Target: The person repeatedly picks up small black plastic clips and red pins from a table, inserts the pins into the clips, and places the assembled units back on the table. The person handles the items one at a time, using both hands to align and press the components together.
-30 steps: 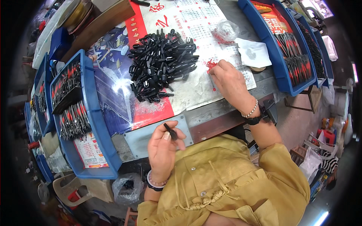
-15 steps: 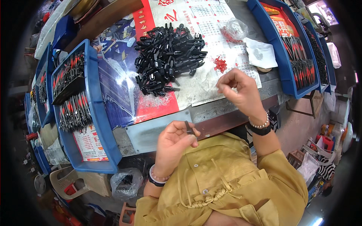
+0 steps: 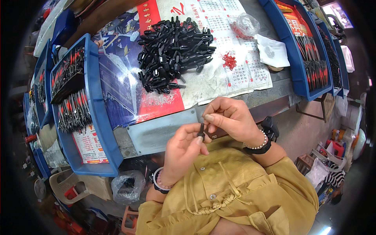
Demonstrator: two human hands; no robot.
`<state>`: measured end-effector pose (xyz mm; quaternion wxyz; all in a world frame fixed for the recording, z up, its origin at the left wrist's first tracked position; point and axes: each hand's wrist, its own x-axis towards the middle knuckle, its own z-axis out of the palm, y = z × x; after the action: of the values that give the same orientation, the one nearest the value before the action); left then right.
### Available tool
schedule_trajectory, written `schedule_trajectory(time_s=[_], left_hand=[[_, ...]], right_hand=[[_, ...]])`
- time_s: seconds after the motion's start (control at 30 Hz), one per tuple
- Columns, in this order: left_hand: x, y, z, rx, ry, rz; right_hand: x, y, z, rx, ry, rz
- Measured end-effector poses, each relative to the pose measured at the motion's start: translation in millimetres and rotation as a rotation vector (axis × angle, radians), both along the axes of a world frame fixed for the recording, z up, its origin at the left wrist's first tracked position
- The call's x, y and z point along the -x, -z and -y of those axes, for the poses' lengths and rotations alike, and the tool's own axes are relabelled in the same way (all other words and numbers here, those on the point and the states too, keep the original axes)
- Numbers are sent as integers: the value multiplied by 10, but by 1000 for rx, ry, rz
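Observation:
My left hand [image 3: 181, 149] pinches a small black plastic part [image 3: 202, 129] with a narrow stem pointing up, just in front of the table edge. Fingertips of my right hand [image 3: 232, 119] are pressed together at the top of that stem; whatever they hold is too small to make out. Beyond my hands, a heap of similar black parts [image 3: 168, 55] lies on printed paper sheets. To its right sits a little pile of tiny red pieces [image 3: 229, 61], with a clear plastic container [image 3: 248, 26] holding more red bits behind it.
Blue trays with rows of black-and-red items stand on the left [image 3: 96, 98] and right [image 3: 291, 66]. A grey-blue plate [image 3: 162, 131] lies at the table's front edge. White paper [image 3: 274, 53] rests near the right tray. A plastic bag [image 3: 127, 188] hangs below left.
My right hand has come down and left from near the red pieces to meet the black part in my left hand. The left hand has stayed nearly in place.

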<state>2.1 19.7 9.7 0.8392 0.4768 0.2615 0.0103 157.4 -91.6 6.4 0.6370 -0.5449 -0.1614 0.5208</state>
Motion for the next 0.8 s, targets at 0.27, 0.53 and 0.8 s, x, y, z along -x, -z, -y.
schedule_trajectory(time_s=[0.27,0.53,0.8], left_hand=[[52,13,33,-60,-50,78],[123,5,15,65,-63,95],[108,-58,63,91,-126,43]], right_hand=[[67,-57,-25,22,11,-106],[107,-3,-4,-47,-25,-50],[178,103,36,-231,4,262]])
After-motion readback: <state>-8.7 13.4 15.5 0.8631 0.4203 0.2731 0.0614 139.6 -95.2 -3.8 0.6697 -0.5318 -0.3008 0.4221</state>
